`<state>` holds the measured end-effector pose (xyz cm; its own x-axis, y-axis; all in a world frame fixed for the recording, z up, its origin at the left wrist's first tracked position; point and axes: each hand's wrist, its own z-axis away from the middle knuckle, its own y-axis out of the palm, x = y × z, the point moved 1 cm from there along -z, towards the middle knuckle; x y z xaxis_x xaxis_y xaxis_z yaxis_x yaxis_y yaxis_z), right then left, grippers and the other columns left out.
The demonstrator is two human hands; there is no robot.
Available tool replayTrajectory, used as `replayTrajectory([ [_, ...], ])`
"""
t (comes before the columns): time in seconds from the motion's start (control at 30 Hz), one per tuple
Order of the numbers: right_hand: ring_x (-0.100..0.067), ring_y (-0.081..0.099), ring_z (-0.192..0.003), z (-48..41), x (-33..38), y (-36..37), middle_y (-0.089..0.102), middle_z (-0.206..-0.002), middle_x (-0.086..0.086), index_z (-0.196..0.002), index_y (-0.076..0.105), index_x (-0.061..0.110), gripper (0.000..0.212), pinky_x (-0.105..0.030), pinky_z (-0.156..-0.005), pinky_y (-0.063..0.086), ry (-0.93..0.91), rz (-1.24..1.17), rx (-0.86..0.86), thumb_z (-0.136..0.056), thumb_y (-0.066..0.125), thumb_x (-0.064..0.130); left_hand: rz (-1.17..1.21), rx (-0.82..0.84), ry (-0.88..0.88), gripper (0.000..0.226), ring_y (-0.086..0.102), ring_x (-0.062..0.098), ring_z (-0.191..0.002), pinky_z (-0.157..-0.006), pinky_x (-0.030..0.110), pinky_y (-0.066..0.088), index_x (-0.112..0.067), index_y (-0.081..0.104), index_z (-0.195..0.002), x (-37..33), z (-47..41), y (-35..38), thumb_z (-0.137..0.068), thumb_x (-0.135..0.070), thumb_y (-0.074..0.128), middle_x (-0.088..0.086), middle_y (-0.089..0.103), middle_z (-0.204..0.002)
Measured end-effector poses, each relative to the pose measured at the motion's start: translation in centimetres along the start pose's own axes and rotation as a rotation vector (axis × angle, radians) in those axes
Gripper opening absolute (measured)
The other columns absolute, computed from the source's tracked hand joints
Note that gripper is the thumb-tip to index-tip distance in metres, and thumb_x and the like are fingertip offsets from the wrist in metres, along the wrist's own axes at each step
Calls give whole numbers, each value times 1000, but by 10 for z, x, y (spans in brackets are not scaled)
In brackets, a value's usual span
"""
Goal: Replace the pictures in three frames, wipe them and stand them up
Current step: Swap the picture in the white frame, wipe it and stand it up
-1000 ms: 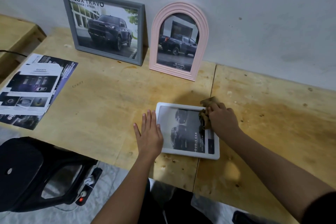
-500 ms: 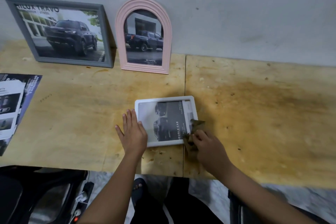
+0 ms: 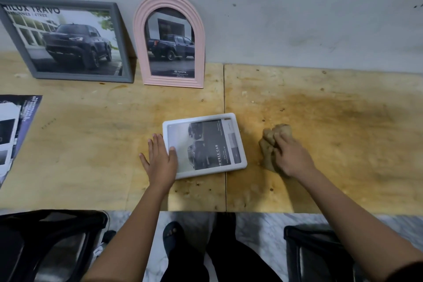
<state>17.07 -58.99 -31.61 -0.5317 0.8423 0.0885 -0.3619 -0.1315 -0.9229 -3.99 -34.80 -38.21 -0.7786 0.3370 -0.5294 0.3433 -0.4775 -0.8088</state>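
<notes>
The left hand [image 3: 161, 162] is lying flat with straight fingers against the left edge of the white frame [image 3: 206, 144], its thumb resting on the glass and pinning the frame down. The frame is lying face up near the front middle of the table [image 3: 91, 144], with a truck picture already showing inside it.

To its right, apart from it, the right hand [image 3: 293, 158] is gripping a crumpled brown cloth [image 3: 271, 142] in curled fingers, and the cloth is sitting on the wood, not on the glass.

At the far left, the pink arched frame [image 3: 170, 41] and the grey frame [image 3: 66, 41] are standing against the wall [image 3: 297, 18], both showing truck pictures. Those two look finished. The third seems filled and wiped or nearly so, and is waiting to be stood up. Brochures [image 3: 13, 126] are lying at the left edge.
</notes>
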Motion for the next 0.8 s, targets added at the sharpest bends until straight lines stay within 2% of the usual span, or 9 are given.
replayTrajectory([
  [0.1, -27, 3, -145, -4, 7, 18, 1, -159, -6, -149, 10, 14, 56, -45, -115, 15, 46, 57, 107, -99, 30, 26, 116, 14, 21, 60, -4, 15, -146, -118, 39, -9, -9, 5, -150, 4, 6, -10, -101, -31, 29, 2, -2, -159],
  [0.17, -33, 21, -141, -2, 18, 16, 21, -154, -14, -141, 34, 8, 48, -51, -111, 23, -48, 41, -124, -95, 34, 19, 178, -16, -15, 58, -1, 18, -146, -120, 37, 3, -4, 9, -149, 10, 15, -17, -101, -28, 32, 5, -1, -159],
  [0.23, -33, 53, -112, 1, 36, 15, 51, -128, -14, -114, 56, 6, 36, -39, -85, 47, -177, -78, -319, -86, 35, 15, 222, -46, -60, 54, 3, 20, -146, -119, 33, 8, -1, 16, -148, 14, 29, -19, -101, -25, 32, 8, 3, -159],
  [0.3, -24, 53, -90, 1, 58, 13, 52, -108, -7, -107, 53, 7, 25, -27, -66, 37, -219, -288, -223, -87, 39, 12, 244, -38, -78, 49, 7, 21, -146, -118, 32, 12, 0, 26, -145, 15, 42, -15, -101, -21, 32, 9, 8, -158],
  [0.37, -23, 49, -84, -1, 77, 19, 52, -100, -8, -101, 48, 10, 16, -26, -60, 31, -185, -397, -53, -85, 46, 6, 293, -18, -87, 45, 7, 20, -146, -118, 32, 13, -2, 32, -143, 11, 52, -9, -101, -18, 33, 7, 10, -158],
  [0.47, -22, 48, -80, -11, 87, 25, 53, -96, -9, -102, 50, 6, 24, -24, -52, 30, -98, -471, -36, -79, 55, 3, 399, -31, -161, 42, 8, 19, -146, -118, 32, 16, -5, 36, -142, -2, 58, -5, -101, -12, 31, 5, 12, -158],
  [0.6, -28, 57, -99, -20, 77, 14, 57, -105, -7, -117, 51, 3, 46, -35, -72, 50, 92, -780, 158, -72, 64, -2, 574, -120, -282, 39, 39, 22, -129, -107, 31, 32, -9, 45, -135, -15, 63, -5, -99, -7, 31, 8, 38, -144],
  [0.7, -27, 55, -105, -17, 60, 5, 60, -119, -13, -123, 53, 2, 49, -38, -86, 49, 64, -985, 252, -76, 59, -10, 1188, -98, -435, 34, 57, 21, -94, -96, 40, 43, -17, 45, -128, -30, 62, -13, -97, -8, 35, 8, 56, -120],
  [0.8, -24, 59, -107, -9, 50, -7, 63, -113, -9, -119, 56, 9, 46, -41, -91, 51, -120, -1073, 140, -77, 65, -6, 1655, -156, -548, 15, 59, 16, -82, -83, 36, 52, -17, 51, -104, -52, 49, -25, -99, -17, 37, 6, 58, -92],
])
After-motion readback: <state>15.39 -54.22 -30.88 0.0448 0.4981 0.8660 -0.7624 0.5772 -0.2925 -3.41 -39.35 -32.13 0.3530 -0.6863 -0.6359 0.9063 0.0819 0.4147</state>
